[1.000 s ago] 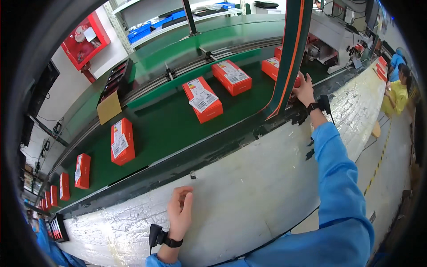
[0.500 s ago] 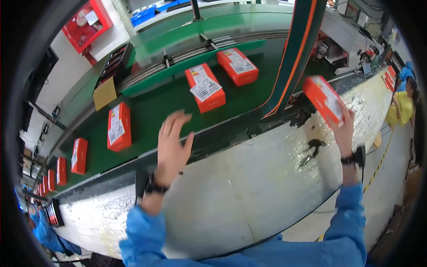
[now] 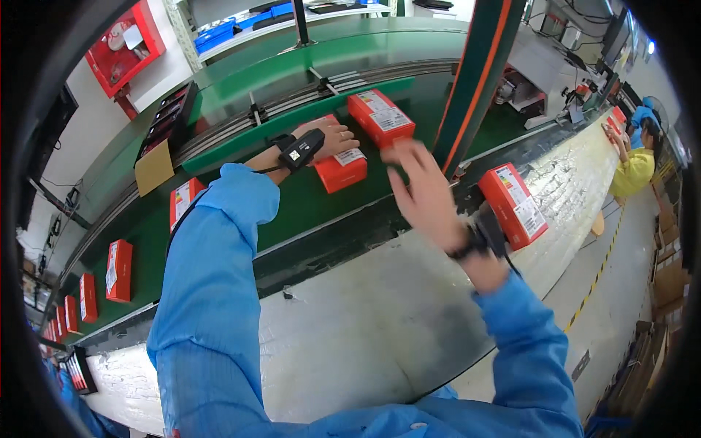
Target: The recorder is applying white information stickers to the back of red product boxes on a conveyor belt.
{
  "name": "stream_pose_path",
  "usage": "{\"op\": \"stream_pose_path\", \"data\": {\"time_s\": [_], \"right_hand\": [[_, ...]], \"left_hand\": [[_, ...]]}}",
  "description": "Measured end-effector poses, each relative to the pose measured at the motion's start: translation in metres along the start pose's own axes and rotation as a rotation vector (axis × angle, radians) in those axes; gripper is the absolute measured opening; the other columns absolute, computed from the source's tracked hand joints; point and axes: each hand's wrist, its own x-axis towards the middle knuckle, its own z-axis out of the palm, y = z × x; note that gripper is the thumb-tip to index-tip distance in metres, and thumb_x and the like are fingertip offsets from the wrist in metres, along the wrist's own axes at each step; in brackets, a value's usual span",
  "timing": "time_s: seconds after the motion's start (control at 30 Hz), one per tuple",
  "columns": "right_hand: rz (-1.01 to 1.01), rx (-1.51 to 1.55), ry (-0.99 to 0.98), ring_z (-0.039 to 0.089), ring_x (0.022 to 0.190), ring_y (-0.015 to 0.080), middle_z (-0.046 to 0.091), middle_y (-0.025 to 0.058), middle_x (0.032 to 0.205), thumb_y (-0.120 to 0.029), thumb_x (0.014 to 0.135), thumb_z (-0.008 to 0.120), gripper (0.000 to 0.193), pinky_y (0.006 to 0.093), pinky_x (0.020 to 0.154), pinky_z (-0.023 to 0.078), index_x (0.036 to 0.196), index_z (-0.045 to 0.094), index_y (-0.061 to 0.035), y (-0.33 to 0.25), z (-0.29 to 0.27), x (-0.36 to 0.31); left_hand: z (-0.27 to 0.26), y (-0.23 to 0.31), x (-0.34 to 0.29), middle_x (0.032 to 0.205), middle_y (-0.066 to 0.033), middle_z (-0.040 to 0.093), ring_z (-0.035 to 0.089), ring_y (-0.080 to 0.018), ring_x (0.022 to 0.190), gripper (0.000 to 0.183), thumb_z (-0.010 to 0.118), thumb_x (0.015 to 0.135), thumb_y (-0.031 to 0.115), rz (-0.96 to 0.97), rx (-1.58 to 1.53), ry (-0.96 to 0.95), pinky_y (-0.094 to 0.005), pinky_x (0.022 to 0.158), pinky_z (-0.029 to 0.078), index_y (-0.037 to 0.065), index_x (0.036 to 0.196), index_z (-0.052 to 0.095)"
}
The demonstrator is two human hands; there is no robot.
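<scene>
My left hand [image 3: 333, 141] reaches across the belt and lies over the top of a red box [image 3: 342, 174]. Its fingers are stretched out over the lid, hiding most of the white label. My right hand [image 3: 427, 191], smeared by motion, has its fingers apart and nothing in them. It hovers near the belt's front edge, just below a second red box [image 3: 381, 120] with white labels. To the right of my right wrist, another labelled red box [image 3: 513, 206] sits on the pale worktable [image 3: 350, 343].
More red boxes [image 3: 119, 270] stand along the green conveyor [image 3: 285, 226] to the left. A dark post with an orange stripe [image 3: 478, 80] rises by the belt. A black tray [image 3: 166, 120] lies beyond it. A person in yellow [image 3: 634, 171] is at the far right.
My right hand has let go of its red box on the worktable and moved left toward the belt. My left hand has moved forward and right onto a box on the belt.
</scene>
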Motion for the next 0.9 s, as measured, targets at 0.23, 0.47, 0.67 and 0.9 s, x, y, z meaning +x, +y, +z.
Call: {"op": "stream_pose_path", "data": {"time_s": [0.23, 0.47, 0.67, 0.9], "right_hand": [[0.641, -0.854, -0.155, 0.052, 0.115, 0.0433, 0.047, 0.0265, 0.13, -0.059, 0.064, 0.077, 0.092, 0.0483, 0.101, 0.039, 0.138, 0.047, -0.0129, 0.148, 0.129, 0.089], [0.515, -0.512, -0.255, 0.048, 0.121, 0.0379, 0.049, 0.0187, 0.127, -0.055, 0.069, 0.076, 0.076, 0.0511, 0.1, 0.038, 0.135, 0.053, -0.0248, 0.084, 0.109, 0.09], [-0.327, -0.208, -0.248, 0.048, 0.12, 0.0338, 0.052, 0.0124, 0.124, -0.033, 0.075, 0.078, 0.062, 0.0519, 0.102, 0.036, 0.132, 0.055, -0.0255, 0.072, 0.096, 0.086], [-0.13, -0.288, -0.089, 0.051, 0.116, 0.0324, 0.054, 0.0112, 0.121, -0.022, 0.076, 0.075, 0.05, 0.0472, 0.099, 0.04, 0.123, 0.059, -0.0158, 0.061, 0.171, 0.082]], "left_hand": [[-0.039, 0.027, -0.04, 0.129, -0.0114, 0.052, 0.048, -0.0288, 0.126, 0.091, 0.082, 0.058, 0.014, -0.066, -0.06, 0.14, -0.0541, 0.117, 0.026, 0.009, 0.14, 0.041], [-0.096, 0.14, -0.167, 0.125, -0.0152, 0.054, 0.047, -0.0339, 0.124, 0.087, 0.08, 0.062, 0.017, -0.344, 0.032, 0.305, -0.0539, 0.118, 0.024, 0.007, 0.14, 0.043], [-0.135, 0.242, -0.268, 0.12, -0.0154, 0.055, 0.051, -0.0337, 0.116, 0.078, 0.08, 0.065, 0.029, -0.596, -0.339, 0.038, -0.0537, 0.109, 0.033, 0.003, 0.131, 0.048], [-0.119, 0.318, -0.309, 0.124, -0.0134, 0.052, 0.047, -0.0335, 0.12, 0.08, 0.082, 0.063, 0.026, -0.728, -0.495, -0.066, -0.0515, 0.11, 0.031, 0.006, 0.132, 0.048]]}}
